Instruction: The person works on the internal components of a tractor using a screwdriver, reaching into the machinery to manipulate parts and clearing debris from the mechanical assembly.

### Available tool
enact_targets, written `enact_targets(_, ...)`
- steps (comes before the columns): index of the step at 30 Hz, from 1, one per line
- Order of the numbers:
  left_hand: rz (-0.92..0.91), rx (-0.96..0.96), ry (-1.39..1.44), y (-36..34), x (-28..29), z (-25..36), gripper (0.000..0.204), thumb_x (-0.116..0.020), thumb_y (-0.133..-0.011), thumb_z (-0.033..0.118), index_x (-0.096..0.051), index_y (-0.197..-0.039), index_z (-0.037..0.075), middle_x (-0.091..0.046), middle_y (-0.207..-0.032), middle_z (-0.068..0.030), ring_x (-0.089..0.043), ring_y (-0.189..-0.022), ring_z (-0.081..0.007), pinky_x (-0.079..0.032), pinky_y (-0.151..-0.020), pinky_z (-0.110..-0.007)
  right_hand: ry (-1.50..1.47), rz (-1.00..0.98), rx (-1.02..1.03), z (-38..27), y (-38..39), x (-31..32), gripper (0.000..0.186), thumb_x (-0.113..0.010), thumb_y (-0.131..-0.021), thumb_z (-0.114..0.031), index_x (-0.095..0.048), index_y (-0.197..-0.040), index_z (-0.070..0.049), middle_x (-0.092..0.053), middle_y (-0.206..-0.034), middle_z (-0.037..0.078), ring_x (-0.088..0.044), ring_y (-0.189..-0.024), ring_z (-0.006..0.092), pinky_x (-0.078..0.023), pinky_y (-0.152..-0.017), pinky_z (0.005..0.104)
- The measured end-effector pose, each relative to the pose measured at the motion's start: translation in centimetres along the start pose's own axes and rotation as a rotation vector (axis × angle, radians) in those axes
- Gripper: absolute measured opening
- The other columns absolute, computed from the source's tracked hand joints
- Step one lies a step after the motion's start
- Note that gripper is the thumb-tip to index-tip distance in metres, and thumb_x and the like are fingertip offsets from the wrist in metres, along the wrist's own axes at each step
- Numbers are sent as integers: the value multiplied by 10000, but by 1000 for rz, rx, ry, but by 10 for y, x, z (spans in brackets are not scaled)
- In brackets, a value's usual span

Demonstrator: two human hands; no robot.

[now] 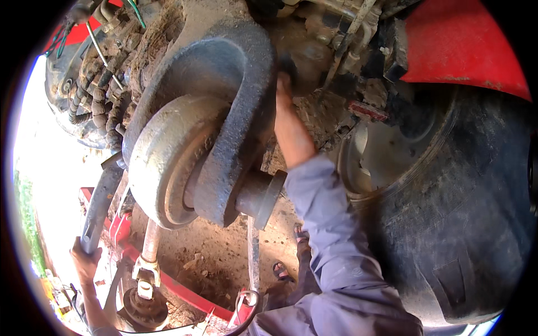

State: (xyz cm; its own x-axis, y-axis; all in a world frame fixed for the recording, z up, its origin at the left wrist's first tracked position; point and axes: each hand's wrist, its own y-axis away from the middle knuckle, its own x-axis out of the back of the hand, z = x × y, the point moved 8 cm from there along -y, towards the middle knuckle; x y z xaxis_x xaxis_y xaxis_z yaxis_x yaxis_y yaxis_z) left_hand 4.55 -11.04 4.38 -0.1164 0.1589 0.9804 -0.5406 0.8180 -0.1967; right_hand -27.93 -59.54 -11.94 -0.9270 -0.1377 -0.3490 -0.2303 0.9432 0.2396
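My left hand (85,261) is closed round the lower end of a grey metal bar (102,204) at the left. The bar's upper end meets the side of a heavy dark forked bracket (241,120). Inside the fork sits a thick round pale metal piece (159,154), with a flanged pin (269,199) sticking out on the right side. My right arm, in a grey-blue sleeve, stretches up past the bracket. My right hand (286,92) reaches in beside the fork among dirty machine parts; its fingers are hidden in shadow there.
A large black tyre (448,224) under a red fender (465,45) fills the right side. Dirt-caked hoses (98,101) hang at upper left. Below are a jointed shaft (148,255), a red bar (193,294) and sandalled feet (282,271) on dirty ground.
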Motion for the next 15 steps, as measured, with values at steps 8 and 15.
enact_targets(8, -22, 48, 53, -6, -6, 4, 308, -681, -596, 147, -502, -749, -52, -510, -545, -185, -451, -448, -319, -386, -458, -415, 588, -44, 118, 8, -43, 31, 326, -394, -827, -183, -556, -643, 32, -577, -579, 180, -586, -504, 257, -488, -495, 361)
enact_targets(15, -10, 72, 66, -3, -3, 9, 284, -678, -592, 126, -497, -725, -48, -494, -538, -191, -429, -469, -286, -387, -479, -412, 505, -146, -169, 33, 16, 59, 212, -495, -875, -209, -522, -758, -35, -509, -595, 79, -471, -439, 168, -362, -363, 325)
